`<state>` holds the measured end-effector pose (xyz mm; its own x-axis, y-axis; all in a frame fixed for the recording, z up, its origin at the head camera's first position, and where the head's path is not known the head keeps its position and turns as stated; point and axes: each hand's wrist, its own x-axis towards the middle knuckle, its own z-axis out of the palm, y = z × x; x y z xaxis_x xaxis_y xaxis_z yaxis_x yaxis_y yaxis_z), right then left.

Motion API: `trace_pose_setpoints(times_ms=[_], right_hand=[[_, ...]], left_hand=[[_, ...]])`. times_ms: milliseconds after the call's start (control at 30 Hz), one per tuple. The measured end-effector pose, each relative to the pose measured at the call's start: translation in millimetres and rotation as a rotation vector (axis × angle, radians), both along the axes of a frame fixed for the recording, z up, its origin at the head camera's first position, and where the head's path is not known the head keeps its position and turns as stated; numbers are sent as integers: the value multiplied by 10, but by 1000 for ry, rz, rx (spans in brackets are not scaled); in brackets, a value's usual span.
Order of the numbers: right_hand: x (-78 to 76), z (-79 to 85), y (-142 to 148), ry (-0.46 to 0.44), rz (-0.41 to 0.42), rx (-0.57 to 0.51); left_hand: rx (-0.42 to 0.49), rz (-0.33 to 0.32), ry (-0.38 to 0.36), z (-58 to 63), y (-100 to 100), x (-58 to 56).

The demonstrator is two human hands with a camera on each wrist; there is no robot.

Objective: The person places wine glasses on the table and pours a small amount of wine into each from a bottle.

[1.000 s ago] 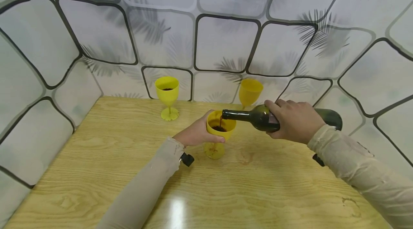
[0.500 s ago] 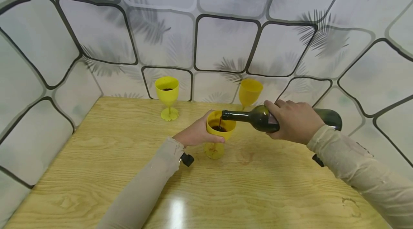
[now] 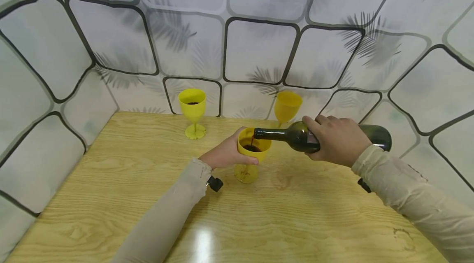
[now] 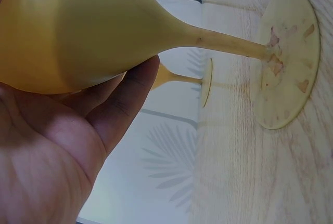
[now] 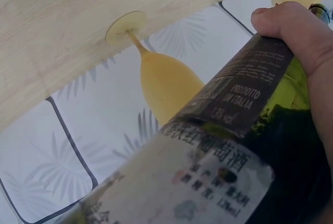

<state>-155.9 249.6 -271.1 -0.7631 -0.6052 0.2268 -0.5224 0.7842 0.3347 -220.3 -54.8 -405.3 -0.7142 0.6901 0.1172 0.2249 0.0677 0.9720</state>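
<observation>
My left hand (image 3: 227,150) curls round the bowl of a yellow goblet (image 3: 262,154), which stands upright on the table with dark liquid inside. In the left wrist view the fingers wrap the bowl, and the goblet's stained foot (image 4: 291,78) rests on the wood. My right hand (image 3: 338,139) grips a dark green wine bottle (image 3: 296,135) round its labelled body. Nearly level, the bottle tips slightly down to the left, its mouth over the goblet's rim. A thin dark red stream runs from the mouth into the goblet. The bottle's label (image 5: 244,94) shows in the right wrist view.
Toward the back left stands another yellow goblet (image 3: 192,108) with dark liquid in it. Behind the bottle is a third, orange-yellow goblet (image 3: 288,104), its foot hidden in the head view. A patterned wall (image 3: 259,49) borders the wooden table (image 3: 111,197) at the back.
The dark stream keeps running from the bottle into the goblet. Both hands, the bottle and the goblets stay almost exactly in place.
</observation>
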Motion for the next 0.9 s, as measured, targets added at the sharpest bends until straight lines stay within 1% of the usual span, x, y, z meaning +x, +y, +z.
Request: trace_pose_setpoints(times_ms=[333,433,667,900], right_hand=[[2,-18,17,47,25,3],[1,-21,16,51,27,4],[3,-2,4,47,29,14],[2,-10,14,52,30,13]], left_hand=[[17,-16,-10,-13,8,-12],[15,-16,-9,-12,8,-12],[-11,10,14,-16,7,-11],[-3,4,6,-18,7,-9]])
